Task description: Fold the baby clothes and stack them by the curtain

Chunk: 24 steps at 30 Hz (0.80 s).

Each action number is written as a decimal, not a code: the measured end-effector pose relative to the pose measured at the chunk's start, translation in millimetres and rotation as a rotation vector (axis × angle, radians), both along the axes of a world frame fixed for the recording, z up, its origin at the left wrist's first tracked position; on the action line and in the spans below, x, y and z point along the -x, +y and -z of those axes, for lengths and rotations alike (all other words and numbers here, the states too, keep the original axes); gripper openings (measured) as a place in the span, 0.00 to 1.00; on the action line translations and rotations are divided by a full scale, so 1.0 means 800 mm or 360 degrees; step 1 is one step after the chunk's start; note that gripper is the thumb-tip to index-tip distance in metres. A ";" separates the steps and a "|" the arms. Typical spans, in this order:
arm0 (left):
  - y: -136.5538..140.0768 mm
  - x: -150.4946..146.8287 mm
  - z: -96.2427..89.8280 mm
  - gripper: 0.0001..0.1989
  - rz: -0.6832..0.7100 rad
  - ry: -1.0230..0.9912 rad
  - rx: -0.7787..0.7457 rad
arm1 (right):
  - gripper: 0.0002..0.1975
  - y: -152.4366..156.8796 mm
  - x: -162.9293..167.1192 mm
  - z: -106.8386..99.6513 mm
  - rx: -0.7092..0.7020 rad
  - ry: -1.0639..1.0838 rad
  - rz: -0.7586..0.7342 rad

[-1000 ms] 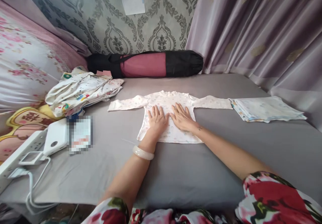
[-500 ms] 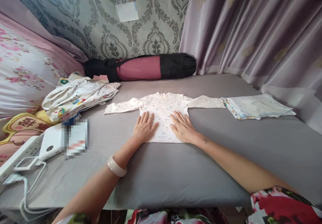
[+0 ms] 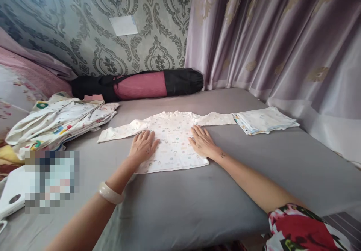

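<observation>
A small white long-sleeved shirt with a faint print lies flat, its sleeves stretched out to both sides and its collar away from me. My left hand rests flat on the shirt's left side, fingers extended. On its right side, just below the sleeve, my right hand lies with the fingers straight and slightly apart. The right cuff meets a stack of folded clothes. Neither hand grips any cloth.
The grey sheet covers the surface. Loose printed clothes are heaped at the left, with a white device and a blurred-out item nearer me. A black and pink rolled bag lies along the wall; a curtain hangs at the right.
The view has turned to the right, so everything appears further left. Both hands have moved up the shirt towards the sleeves and still lie flat on it.
</observation>
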<state>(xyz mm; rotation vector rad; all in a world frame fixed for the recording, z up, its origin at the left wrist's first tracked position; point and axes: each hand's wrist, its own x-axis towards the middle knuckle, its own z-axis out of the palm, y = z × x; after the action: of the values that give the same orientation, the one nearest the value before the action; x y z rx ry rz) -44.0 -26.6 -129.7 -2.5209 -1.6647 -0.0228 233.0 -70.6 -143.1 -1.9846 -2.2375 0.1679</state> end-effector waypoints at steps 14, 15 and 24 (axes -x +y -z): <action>0.028 -0.106 -0.007 0.17 0.0392 -0.0301 0.0181 | 0.18 0.052 -0.065 -0.038 -0.0251 0.0227 0.0703; 0.028 -0.115 -0.002 0.18 0.0474 -0.0367 0.0192 | 0.18 0.056 -0.072 -0.036 -0.0274 0.0229 0.0810; 0.041 -0.159 0.024 0.22 0.0657 -0.0509 0.0209 | 0.21 0.065 -0.117 -0.008 -0.0483 0.0179 0.1480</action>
<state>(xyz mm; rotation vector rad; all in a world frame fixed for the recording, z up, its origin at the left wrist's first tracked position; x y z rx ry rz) 83.3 5.9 -149.1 -3.0494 -1.2301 -0.3835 326.9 -18.3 -136.6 -2.4852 -1.0082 -0.1552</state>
